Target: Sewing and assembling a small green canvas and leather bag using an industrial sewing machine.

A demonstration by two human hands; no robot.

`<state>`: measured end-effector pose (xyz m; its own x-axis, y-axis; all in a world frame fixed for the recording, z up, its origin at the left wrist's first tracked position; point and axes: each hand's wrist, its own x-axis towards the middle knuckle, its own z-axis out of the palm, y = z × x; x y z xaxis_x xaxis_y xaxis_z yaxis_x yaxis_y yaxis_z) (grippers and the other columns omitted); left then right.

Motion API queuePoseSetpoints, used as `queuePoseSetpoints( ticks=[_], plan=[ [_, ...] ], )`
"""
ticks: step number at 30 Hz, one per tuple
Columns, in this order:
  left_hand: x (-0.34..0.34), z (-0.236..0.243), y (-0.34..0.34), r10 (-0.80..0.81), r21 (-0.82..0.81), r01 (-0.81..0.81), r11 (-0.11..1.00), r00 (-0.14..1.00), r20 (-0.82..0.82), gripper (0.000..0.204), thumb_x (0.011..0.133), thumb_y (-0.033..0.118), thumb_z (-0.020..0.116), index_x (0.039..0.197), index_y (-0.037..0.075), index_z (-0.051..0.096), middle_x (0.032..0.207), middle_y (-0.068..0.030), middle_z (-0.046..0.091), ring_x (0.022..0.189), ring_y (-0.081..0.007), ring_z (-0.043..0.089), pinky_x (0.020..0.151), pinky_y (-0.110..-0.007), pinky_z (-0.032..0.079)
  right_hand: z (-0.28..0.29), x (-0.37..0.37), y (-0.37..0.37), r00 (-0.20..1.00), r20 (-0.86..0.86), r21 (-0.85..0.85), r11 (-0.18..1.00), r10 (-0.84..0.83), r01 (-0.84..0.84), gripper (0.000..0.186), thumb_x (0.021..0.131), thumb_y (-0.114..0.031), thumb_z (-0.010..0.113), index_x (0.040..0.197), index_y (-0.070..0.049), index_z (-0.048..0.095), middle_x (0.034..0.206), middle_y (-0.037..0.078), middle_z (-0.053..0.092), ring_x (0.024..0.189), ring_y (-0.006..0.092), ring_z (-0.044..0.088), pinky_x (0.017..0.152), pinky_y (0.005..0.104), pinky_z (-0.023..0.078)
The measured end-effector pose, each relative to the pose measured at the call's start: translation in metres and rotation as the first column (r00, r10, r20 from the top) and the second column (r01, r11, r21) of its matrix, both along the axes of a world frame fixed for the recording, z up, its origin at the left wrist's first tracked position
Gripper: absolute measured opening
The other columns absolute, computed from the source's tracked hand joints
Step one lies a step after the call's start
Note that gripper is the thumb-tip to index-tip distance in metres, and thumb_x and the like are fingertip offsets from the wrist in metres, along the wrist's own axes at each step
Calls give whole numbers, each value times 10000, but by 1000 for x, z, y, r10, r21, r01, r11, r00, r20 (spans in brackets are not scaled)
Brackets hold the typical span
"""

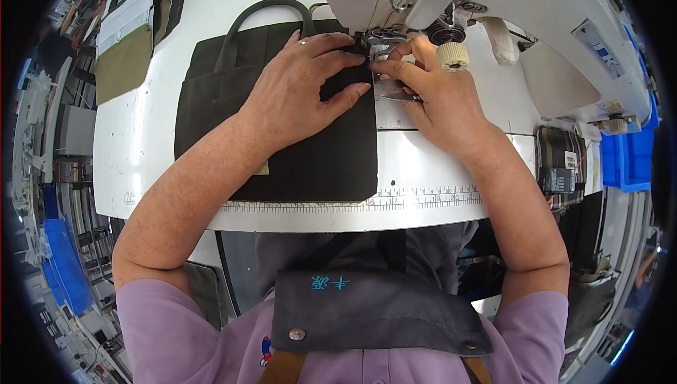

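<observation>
I see dark bag (pixel 317 165) left of sewing machine (pixel 543 17), under my loose left hand (pixel 300 84). Right hand (pixel 444 91) curled near machine; can't tell if grasping.

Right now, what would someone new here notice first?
Probably the big, dark, rectangular fabric bag with a curved handle, lying on the white table under the spread left hand. Next, the bulky white sewing machine at upper right, with the right hand close beneath it.

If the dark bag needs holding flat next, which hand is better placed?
Likely the left hand: it's spread across the dark bag. The right hand is bunched near the bag's right edge, close under the sewing machine.
</observation>
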<state>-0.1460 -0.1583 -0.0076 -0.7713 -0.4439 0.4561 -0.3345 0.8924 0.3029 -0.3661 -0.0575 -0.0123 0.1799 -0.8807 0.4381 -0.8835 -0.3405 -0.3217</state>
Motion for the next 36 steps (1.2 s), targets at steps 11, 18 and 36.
queuePoseSetpoints(
  ticks=[11, 18, 36],
  plan=[
    [-1, 4, -2, 9, 30, -9, 1000, 1000, 9, 368, 867, 255, 801, 1179, 67, 742, 1271, -163, 681, 1190, -345, 660, 1137, -562, 427, 12, 11, 5, 972, -227, 42, 996, -68, 79, 369, 825, -179, 747, 1193, -165, 729, 811, 94, 675, 786, 284, 692, 640, 430, 557],
    [0, 2, -4, -10, 12, 10, 1000, 1000, -4, 374, 869, 249, 803, 1191, 67, 747, 1270, -165, 679, 1184, -347, 660, 1138, -545, 430, 11, 12, 6, 978, -195, 15, 996, -80, 85, 370, 825, -184, 741, 1195, -171, 727, 835, 104, 647, 792, 300, 689, 658, 435, 559],
    [0, -1, -7, 19, -37, -17, 999, 998, 58, 390, 939, 376, 724, 1212, 98, 746, 1342, -91, 648, 1272, -281, 600, 1143, -571, 419, -2, -20, -13, 729, 682, -27, 993, -65, 114, 184, 1029, -140, 636, 1098, 27, 672, 837, 45, 665, 724, 116, 597, 674, 284, 507]
  ],
)
